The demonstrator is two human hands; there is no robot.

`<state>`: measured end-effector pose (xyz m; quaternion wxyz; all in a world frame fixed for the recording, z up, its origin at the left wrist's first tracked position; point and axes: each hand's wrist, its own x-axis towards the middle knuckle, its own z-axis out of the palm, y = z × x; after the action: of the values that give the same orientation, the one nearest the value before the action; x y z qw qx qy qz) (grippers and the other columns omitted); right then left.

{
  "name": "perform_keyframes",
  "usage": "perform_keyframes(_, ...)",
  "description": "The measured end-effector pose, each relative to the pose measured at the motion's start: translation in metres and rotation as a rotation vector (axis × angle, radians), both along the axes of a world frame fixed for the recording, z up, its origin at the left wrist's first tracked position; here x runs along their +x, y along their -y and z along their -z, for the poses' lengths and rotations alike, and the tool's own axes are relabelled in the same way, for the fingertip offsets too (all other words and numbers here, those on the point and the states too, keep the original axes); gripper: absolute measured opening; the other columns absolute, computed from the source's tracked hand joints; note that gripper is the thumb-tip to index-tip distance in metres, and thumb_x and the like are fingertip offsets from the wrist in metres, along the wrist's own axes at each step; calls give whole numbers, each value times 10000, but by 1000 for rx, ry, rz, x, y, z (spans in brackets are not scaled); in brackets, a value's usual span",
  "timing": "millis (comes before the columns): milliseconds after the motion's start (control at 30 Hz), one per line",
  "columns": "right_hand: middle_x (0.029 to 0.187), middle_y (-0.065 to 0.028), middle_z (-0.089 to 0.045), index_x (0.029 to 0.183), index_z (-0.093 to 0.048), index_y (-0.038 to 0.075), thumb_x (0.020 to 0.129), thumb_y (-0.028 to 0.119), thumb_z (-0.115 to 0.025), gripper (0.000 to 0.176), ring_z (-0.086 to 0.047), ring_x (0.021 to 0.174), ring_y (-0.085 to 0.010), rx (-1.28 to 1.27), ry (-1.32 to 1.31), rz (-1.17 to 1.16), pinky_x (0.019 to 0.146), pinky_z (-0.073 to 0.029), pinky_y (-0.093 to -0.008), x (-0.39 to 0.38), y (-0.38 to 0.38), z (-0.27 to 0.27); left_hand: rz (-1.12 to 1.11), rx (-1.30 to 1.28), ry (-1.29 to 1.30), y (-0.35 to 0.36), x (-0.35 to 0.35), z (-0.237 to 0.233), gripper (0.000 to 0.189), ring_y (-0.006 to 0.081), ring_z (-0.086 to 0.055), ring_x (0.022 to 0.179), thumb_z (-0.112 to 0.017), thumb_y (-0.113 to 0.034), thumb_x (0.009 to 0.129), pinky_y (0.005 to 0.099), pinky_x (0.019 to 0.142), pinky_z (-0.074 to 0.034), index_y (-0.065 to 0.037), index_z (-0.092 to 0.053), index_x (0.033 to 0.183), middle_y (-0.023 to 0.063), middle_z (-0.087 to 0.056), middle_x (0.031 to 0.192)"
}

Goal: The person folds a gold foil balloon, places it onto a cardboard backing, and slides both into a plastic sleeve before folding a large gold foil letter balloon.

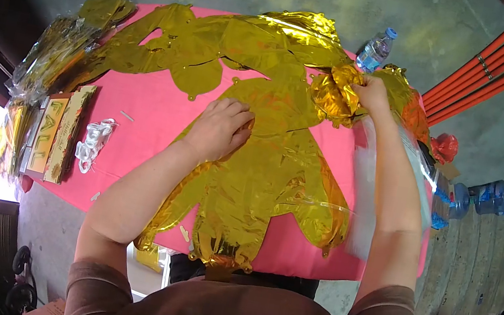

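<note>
Flat gold foil balloons [248, 177] lie spread over a pink-covered table [134, 96], one with several rounded lobes reaching down to the near edge. My left hand [222, 127] rests on the upper left of that one, its fingers curled together against the foil, the fingertips partly hidden. At the right, my right hand [372, 94] grips the edge of a crumpled gold foil piece [337, 97], bunched and shiny. More flat gold foil [212, 39] stretches along the far side of the table.
A water bottle [376, 50] stands at the far right corner. Clear plastic bags [364, 191] lie along the right side. Wrapped foil packs [53, 58], printed cardboard packages [60, 134] and a white ribbon bundle [93, 143] sit at the left. Red pipes [487, 67] run beyond the table.
</note>
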<state>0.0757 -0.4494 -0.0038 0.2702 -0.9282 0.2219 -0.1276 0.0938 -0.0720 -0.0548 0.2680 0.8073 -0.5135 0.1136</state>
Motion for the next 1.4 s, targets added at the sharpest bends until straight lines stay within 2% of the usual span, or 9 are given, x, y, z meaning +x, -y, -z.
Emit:
perform_keyframes(133,759,-146,-675,1013,-670,45,686,78,-686,330,-649,668,-222,-33,-68,-244,648,-513,-348,-11,8,15,-9,4,11,0,0,0,291,288,-485,1100,-609,-178,820,401,961,-374,-53,-591,1082,99,-567,1129)
perform_keyframes(267,716,-153,-663,961,-650,-5,685,35,-679,280,-633,589,-203,75,-151,-205,549,-505,-341,-17,-6,29,-6,9,18,-1,1,1,295,289,-483,1102,-607,-178,821,401,962,-373,-51,-590,1087,100,-567,1134)
perform_keyframes(333,670,-155,-650,914,-623,-35,696,5,-677,228,-600,492,-184,371,-275,-225,447,-470,-327,-18,-12,21,-8,53,-27,-1,1,-1,356,307,-476,1131,-627,-162,808,411,970,-375,-36,-566,1135,117,-554,1173)
perform_keyframes(567,620,-98,-614,933,-600,-39,788,51,-656,179,-560,425,-164,240,-344,-36,409,-451,-299,-14,-26,8,-8,28,-16,-1,-1,-2,309,289,-479,1107,-606,-178,819,402,970,-367,-45,-586,1097,106,-564,1147)
perform_keyframes(800,642,-103,-621,930,-632,-58,867,146,-558,225,-566,417,-185,-253,-21,-39,432,-465,-331,-4,29,-19,-8,31,-13,-1,-1,-5,299,288,-482,1096,-616,-163,810,400,960,-373,-43,-588,1083,106,-560,1149)
perform_keyframes(967,687,-154,-645,995,-663,14,875,213,-553,257,-650,538,-238,-86,64,119,521,-515,-360,-13,69,-94,3,23,-15,0,0,-3,306,292,-480,1103,-627,-160,805,404,961,-374,-41,-587,1084,107,-553,1165)
perform_keyframes(1133,714,-37,-612,1143,-589,41,934,238,-515,296,-629,491,-144,48,285,291,361,-381,-240,-57,82,-168,-2,67,-39,-1,-1,-7,349,322,-465,1135,-629,-132,812,408,965,-376,-31,-564,1140,133,-542,1188)
perform_keyframes(1267,830,-99,-614,1177,-535,43,951,203,-483,282,-678,638,-240,261,622,347,491,-558,-305,-85,134,-216,-4,46,-25,-1,-1,-5,327,301,-470,1130,-638,-159,804,408,967,-370,-35,-583,1101,121,-547,1181)
perform_keyframes(1400,1025,-170,-610,1103,-529,-27,955,175,-474,256,-685,749,-284,128,876,279,640,-600,-360,-100,165,-264,-5,53,-45,0,-2,-6,331,303,-469,1133,-638,-152,806,410,970,-370,-35,-581,1110,125,-550,1178)
